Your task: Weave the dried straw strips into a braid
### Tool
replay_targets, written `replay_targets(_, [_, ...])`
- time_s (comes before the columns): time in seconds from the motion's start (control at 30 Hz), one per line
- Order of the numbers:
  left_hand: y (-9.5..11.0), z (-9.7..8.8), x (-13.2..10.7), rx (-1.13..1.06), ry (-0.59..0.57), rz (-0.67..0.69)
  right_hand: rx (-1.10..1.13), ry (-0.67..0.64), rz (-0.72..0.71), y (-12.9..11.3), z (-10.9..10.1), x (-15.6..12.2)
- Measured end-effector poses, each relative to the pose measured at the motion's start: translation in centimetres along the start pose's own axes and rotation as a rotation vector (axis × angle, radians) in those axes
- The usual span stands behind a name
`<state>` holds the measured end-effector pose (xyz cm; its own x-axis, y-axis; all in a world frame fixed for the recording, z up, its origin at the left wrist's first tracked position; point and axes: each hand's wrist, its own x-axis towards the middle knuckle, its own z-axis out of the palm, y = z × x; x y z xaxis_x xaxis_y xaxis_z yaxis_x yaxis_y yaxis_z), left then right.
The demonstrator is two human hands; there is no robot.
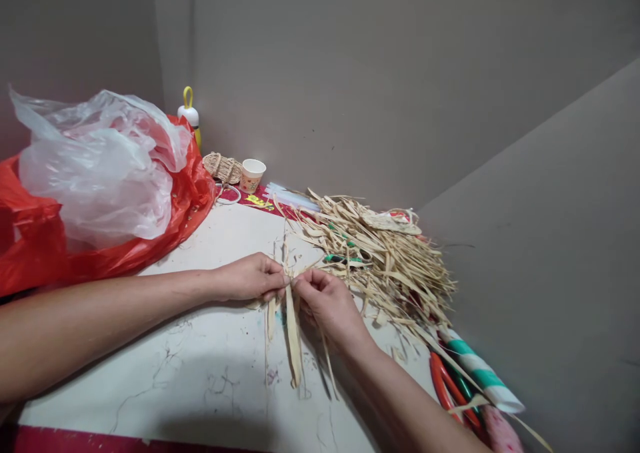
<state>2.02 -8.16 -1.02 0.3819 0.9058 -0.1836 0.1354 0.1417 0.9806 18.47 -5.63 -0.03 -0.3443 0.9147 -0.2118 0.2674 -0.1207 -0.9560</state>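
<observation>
Dry, pale straw strips (293, 336) hang down between my hands over the white tabletop sheet. My left hand (255, 276) pinches the strips near their upper part, thumb against fingers. Close beside it on the right, my right hand (327, 299) is closed with thumb and forefinger together on the same strips. The two sets of fingertips almost touch, and they hide the spot where the strips meet. Thin ends stick up above the fingers, and one narrow strip trails below my right hand.
A large heap of dry straw (395, 256) lies at right. Red-handled scissors (445, 386) and a green-and-white striped roll (483, 369) are at lower right. A red plastic bag (200, 193) with clear plastic (100, 179) fills the left. Behind stand a paper cup (251, 178), a woven sandal-like piece (223, 167) and a yellow-handled bottle (189, 116).
</observation>
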Motion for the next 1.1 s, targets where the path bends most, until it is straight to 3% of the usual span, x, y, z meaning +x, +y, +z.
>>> replay_targets(0.27, [0.5,0.5,0.2,0.000,0.103,-0.059,-0.178,0.047,-0.156,-0.1,0.2,0.1])
replay_targets(0.5, [0.2,0.6,0.2,0.001,0.157,-0.072,-0.055,-0.116,0.068,-1.0,-0.4,-0.5])
replay_targets(0.8, [-0.2,0.7,0.3,0.079,0.136,0.011,0.280,-0.123,0.380,-1.8,0.0,-0.9])
replay_targets(1.0, [0.0,0.5,0.2,0.006,0.070,-0.010,0.301,0.006,0.284,-1.6,1.7,-1.9])
replay_targets(1.1, [0.5,0.4,0.1,-0.051,0.060,-0.056,0.176,0.063,0.156,-1.6,2.4,-2.3])
